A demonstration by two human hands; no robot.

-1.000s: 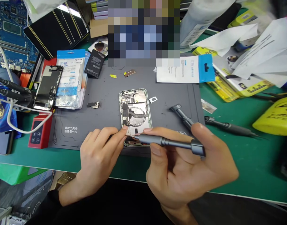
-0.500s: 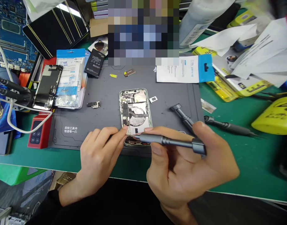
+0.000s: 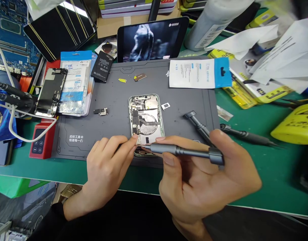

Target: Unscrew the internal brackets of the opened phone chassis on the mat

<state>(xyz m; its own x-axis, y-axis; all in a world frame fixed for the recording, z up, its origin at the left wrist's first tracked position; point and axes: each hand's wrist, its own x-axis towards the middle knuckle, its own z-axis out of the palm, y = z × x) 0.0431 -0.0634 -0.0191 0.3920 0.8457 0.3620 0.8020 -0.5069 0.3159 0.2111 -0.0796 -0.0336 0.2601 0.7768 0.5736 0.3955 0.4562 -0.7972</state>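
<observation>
An opened phone housing (image 3: 148, 129) lies on the grey mat, its inner boards, flex cable and round coil exposed. At its lower left edge, my left hand (image 3: 107, 164) has its fingers closed, the fingertips pressing on the housing; its thumb is mostly hidden. My right hand (image 3: 206, 180) holds a dark grey screwdriver (image 3: 176, 149) nearly level between thumb and fingers, the handle's end against the palm side of a raised finger. The driver's tip points left at the lower part of the phone, close to the left fingertips; exact contact cannot be made out. A small white SIM tray (image 3: 165, 106) lies beside the phone.
Two more screwdrivers (image 3: 197, 125) (image 3: 246, 134) lie to the right. A loose screen (image 3: 52, 92), a black battery (image 3: 102, 67) and a small module (image 3: 101, 111) are at left. A tablet (image 3: 154, 40) stands behind the mat. A red device (image 3: 42, 140) sits at the mat's left.
The right hand and screwdriver have shifted very slightly to the right in view. The left hand stays at the phone's lower left edge.
</observation>
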